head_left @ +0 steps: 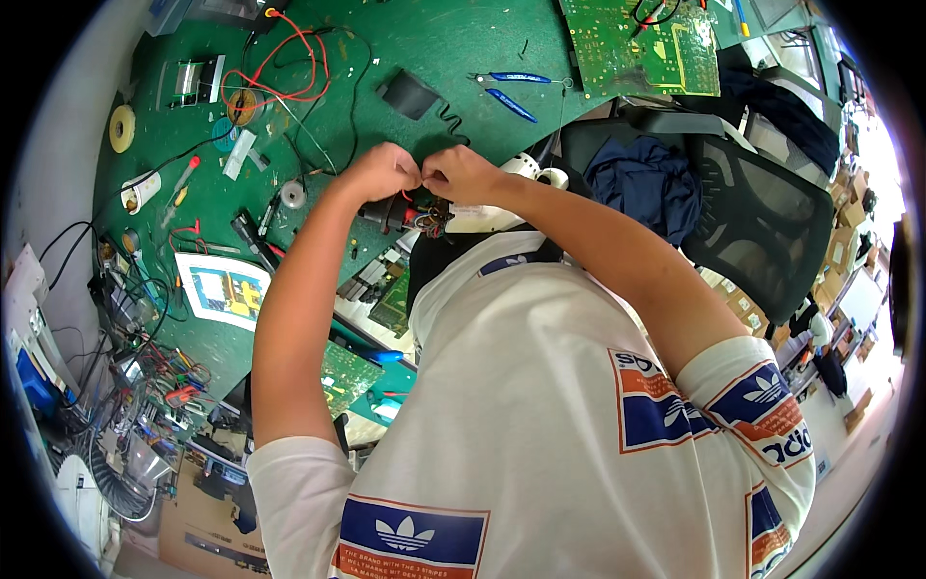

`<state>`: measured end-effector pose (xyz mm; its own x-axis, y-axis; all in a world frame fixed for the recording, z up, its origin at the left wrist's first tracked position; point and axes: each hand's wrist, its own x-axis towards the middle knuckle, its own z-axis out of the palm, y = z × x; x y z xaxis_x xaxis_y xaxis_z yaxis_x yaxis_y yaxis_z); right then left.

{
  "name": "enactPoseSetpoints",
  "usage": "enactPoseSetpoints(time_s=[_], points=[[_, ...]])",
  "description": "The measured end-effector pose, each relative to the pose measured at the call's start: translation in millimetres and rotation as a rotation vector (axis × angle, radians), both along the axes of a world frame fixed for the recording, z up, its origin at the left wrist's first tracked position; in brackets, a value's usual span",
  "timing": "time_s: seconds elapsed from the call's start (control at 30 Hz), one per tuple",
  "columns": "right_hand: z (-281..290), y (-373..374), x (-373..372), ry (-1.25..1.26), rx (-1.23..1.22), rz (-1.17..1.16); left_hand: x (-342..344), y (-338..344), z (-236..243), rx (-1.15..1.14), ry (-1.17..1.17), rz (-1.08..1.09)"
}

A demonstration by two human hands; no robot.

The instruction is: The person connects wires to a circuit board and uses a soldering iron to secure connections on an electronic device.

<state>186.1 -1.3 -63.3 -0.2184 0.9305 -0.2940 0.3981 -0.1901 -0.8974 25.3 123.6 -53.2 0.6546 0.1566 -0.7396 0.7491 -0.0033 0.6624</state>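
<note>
My left hand (384,171) and my right hand (461,175) meet fingertip to fingertip over the near edge of the green bench. Both are closed in a pinch; whatever lies between the fingertips is too small to make out. Just under them is an opened device with a cream-coloured housing (479,219), a black cylindrical part (383,213) and a bundle of thin wires (425,224) showing between the two. A short red wire rises close to my left fingertips. Beyond my hands, a black box-shaped part (408,95) with a coiled cord (451,121) rests on the bench.
Blue-handled cutters (514,95) and a large green circuit board (644,46) lie farther back. Red test leads (289,72), a solder spool (190,82), a screwdriver (187,179) and a printed sheet (224,289) are at left. A black mesh chair (762,212) stands at right.
</note>
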Motion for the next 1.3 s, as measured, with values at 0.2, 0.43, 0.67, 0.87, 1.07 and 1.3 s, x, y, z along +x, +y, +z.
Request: enactPoseSetpoints(time_s=[0.2,0.43,0.67,0.87,1.07,1.3], points=[[-5.1,-3.1,1.2,0.044,-0.032,-0.048,-0.5,-29.0,39.5,0.462,-0.27,0.001],[0.0,-1.9,4.3,0.033,-0.074,-0.001,-1.0,-36.3,38.5,0.808,-0.418,-0.239],[1.0,0.0,5.1,0.014,-0.122,0.019,-3.0,-32.8,37.9,0.889,-0.436,-0.411],[-5.4,-3.8,-0.3,-0.013,-0.035,-0.003,-1.3,-31.9,27.7,0.78,-0.388,-0.345],[-12.8,-7.4,-2.4,0.024,0.048,-0.032,2.6,-24.9,21.4,0.506,-0.302,-0.181],[-8.3,-7.5,-5.5,0.007,0.087,-0.021,-3.1,-17.7,19.4,0.263,-0.219,-0.079]])
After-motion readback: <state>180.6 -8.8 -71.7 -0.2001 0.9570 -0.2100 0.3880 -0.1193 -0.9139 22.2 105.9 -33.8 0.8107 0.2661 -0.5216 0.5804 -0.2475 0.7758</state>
